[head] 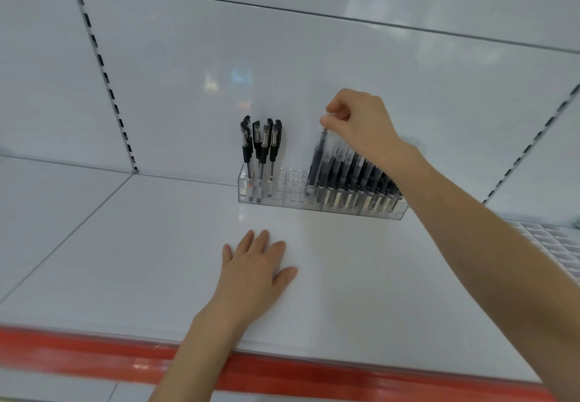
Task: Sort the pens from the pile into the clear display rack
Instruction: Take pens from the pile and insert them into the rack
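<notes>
Here, head view, single entry. Item one: clear display rack (pixel 301 201), standing on the white shelf (pixel 125 244) close to the back panel (pixel 219 56); holes in its middle section were unfilled. Item two: capped black gel pens (pixel 260 146), a small cluster upright in the rack's left end. Item three: dark-barrelled pens (pixel 354 175), several packed rows filling the right end, all leaning left. Item four: the pen in hand (pixel 317 160), tilted, its lower end at or in a hole on the left edge of the packed rows; whether it was fully seated could not be told. No loose pile of pens was in view. Risks, as judged: the tilt could let the tip catch a hole's rim or the neighbouring barrel and jam; a downward push on a jammed pen could slide or rock the light rack, which nothing braced; the forearm passed just above the packed rows and could brush them askew. Hands: right hand (pixel 361 122) was reached forward and raised, wrist bent down, thumb and forefinger pinching the pen's top end, the other fingers curled in. Left hand (pixel 254 263) lay flat on the shelf, fingers straight and slightly spread, holding nothing, well apart from the rack.
</notes>
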